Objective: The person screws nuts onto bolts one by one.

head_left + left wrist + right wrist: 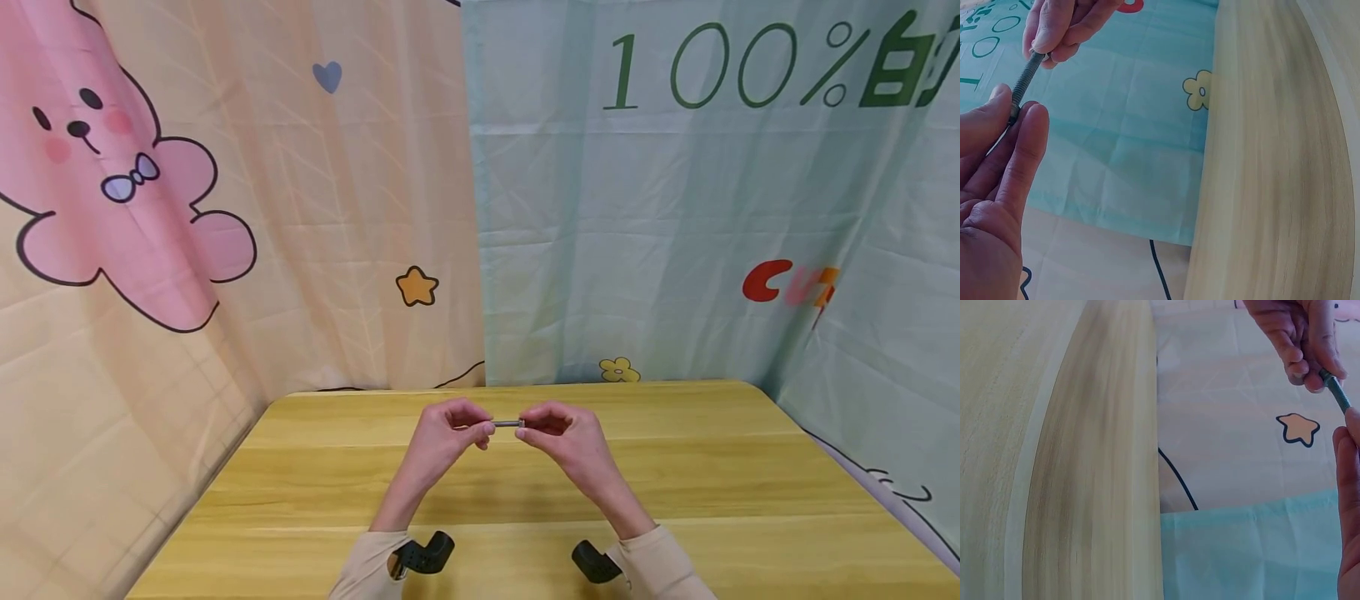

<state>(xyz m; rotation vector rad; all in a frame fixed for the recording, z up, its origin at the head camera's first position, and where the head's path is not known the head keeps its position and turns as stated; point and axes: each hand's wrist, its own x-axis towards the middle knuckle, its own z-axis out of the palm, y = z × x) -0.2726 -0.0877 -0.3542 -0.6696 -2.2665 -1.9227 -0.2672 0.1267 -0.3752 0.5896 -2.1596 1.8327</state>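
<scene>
A slim grey metal bolt (507,423) with a threaded shank is held level between both hands above the table. My left hand (446,435) pinches one end between thumb and fingertips. At the other end, my right hand (570,437) pinches it likewise, where a wider piece shows at the fingertips. The left wrist view shows the threads of the bolt (1025,81) running between the two hands. In the right wrist view, a short stretch of the bolt (1338,394) appears between the fingertips. Both ends are partly hidden by fingers.
Below the hands lies a light wooden table (705,467). Printed curtains stand behind it and at both sides, one peach (360,208) and one pale blue (570,217). A black wrist camera (426,552) sits at the left cuff, another black camera (595,562) at the right.
</scene>
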